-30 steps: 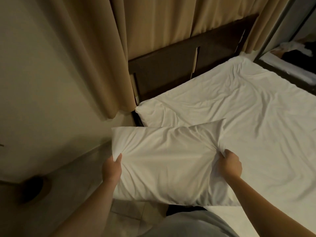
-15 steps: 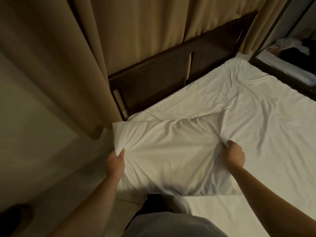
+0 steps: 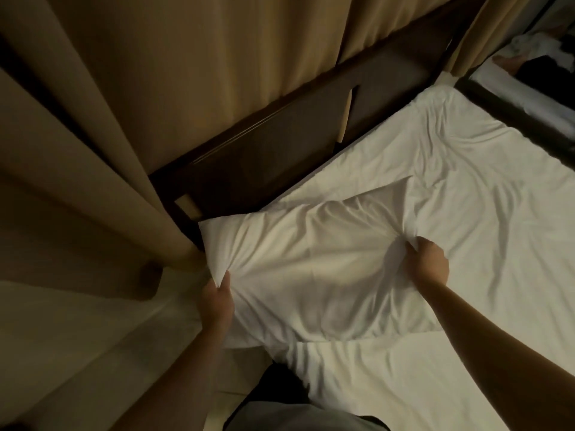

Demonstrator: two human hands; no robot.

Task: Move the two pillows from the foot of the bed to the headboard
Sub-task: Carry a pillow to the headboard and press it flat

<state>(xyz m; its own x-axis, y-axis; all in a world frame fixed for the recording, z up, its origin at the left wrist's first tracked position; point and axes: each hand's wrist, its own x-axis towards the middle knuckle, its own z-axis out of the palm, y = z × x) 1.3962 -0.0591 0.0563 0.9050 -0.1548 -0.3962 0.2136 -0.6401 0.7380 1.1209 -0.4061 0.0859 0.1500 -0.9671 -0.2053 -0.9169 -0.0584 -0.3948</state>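
Pillow (image 3: 311, 275) pinched in L hand (image 3: 217, 303) & R hand (image 3: 431, 262) grip, near headboard (image 3: 264, 150).

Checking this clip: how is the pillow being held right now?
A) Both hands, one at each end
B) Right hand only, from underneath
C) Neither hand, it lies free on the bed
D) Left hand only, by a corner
A: the left hand pinches the pillow at its left end while the right hand bunches fabric at its right end, near the headboard.

Headboard (image 3: 280, 157) left end — behind curtain (image 3: 93, 188)
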